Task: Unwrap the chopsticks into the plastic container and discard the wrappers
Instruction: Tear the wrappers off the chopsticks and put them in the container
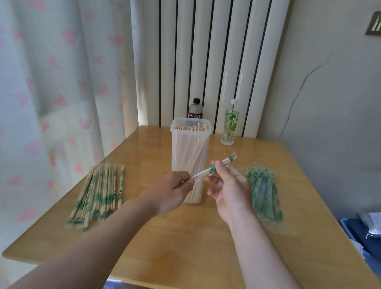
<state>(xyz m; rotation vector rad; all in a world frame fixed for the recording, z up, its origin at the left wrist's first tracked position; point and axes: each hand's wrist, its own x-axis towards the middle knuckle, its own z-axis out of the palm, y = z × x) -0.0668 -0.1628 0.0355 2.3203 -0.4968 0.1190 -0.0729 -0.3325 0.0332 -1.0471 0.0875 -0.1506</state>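
A wrapped pair of chopsticks (205, 172) in clear plastic with green print slants up to the right above the table. My left hand (169, 191) pinches its lower end. My right hand (230, 188) pinches it near the middle, between thumb and forefinger. Just behind stands a tall clear plastic container (188, 149) holding several bare chopsticks upright. A pile of wrapped chopsticks (99, 192) lies at the table's left. A heap of empty green-printed wrappers (264, 194) lies to the right of my right hand.
The wooden table (190, 258) stands against a white radiator. A dark bottle (195, 110) and a clear green-labelled bottle (230, 125) stand at its far edge. A curtain hangs at the left. A blue bin (370, 240) with bags sits at the right.
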